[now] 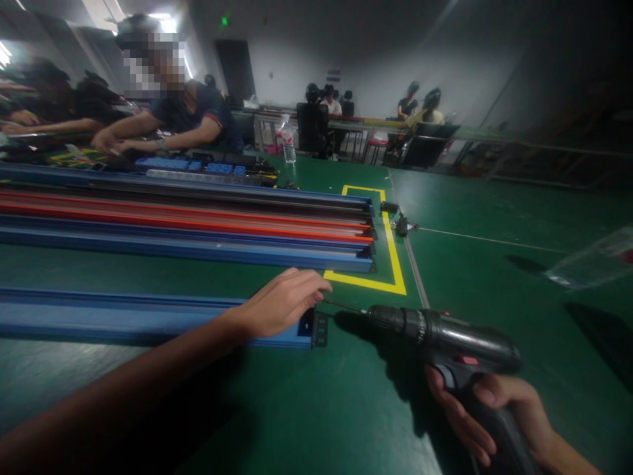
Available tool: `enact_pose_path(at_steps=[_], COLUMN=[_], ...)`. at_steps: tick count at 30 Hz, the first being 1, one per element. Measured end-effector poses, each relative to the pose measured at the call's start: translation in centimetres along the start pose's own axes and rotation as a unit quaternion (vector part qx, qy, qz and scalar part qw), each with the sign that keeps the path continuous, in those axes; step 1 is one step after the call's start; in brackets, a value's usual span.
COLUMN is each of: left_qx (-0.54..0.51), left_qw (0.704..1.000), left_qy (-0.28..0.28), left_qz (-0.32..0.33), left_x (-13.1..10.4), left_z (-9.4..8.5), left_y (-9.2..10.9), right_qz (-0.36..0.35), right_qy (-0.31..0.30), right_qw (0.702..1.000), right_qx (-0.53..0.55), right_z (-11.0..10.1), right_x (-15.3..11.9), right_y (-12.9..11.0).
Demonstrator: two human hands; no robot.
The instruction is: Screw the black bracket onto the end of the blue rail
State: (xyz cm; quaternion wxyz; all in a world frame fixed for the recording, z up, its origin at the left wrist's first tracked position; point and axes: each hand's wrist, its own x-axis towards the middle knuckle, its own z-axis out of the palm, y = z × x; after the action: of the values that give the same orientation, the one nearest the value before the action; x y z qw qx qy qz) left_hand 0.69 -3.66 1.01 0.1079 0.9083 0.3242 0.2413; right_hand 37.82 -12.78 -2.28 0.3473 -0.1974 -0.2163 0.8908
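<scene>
My right hand [494, 402] is wrapped round the grip of a black cordless drill [445, 336] at the lower right. The drill's long thin bit [346, 307] points left, its tip close to the fingertips of my left hand [287, 300]. That hand lies over the right end of a blue metal rail [198, 320], its fingers closed together. Whatever they pinch, if anything, is hidden. A black end cap with a slotted tab [320, 330] shows at the rail's end, just below the fingers.
Beyond lie several blue and red rails [247, 224] side by side, their ends inside a yellow tape outline [395, 264]. A small black connector [403, 226] with a thin cord sits to their right. Bottles [287, 140] stand on the green table [494, 277]. A co-worker [198, 119] works opposite.
</scene>
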Motion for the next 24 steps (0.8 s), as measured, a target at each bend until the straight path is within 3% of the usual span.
enact_pose_path(at_steps=[6, 14, 19, 24], left_qx=[0.036, 0.150, 0.158, 0.158], left_qw=[0.994, 0.983, 0.980, 0.980], left_qy=[0.055, -0.064, -0.075, -0.086], left_qz=[-0.088, -0.088, -0.091, -0.079], left_x=[0.3, 0.6, 0.5, 0.5], left_z=[-0.1, 0.5, 0.6, 0.8], left_y=[0.3, 0.0, -0.2, -0.2], right_qz=[0.005, 0.016, 0.031, 0.046], right_qy=[0.026, 0.045, 0.085, 0.107], right_qw=[0.999, 0.999, 0.995, 0.992], right_qx=[-0.022, -0.021, -0.051, -0.046], right_z=[0.1, -0.5, -1.4, -1.0], right_x=[-0.2, -0.7, -1.1, -1.0], right_y=[-0.3, -0.5, -0.7, -0.7])
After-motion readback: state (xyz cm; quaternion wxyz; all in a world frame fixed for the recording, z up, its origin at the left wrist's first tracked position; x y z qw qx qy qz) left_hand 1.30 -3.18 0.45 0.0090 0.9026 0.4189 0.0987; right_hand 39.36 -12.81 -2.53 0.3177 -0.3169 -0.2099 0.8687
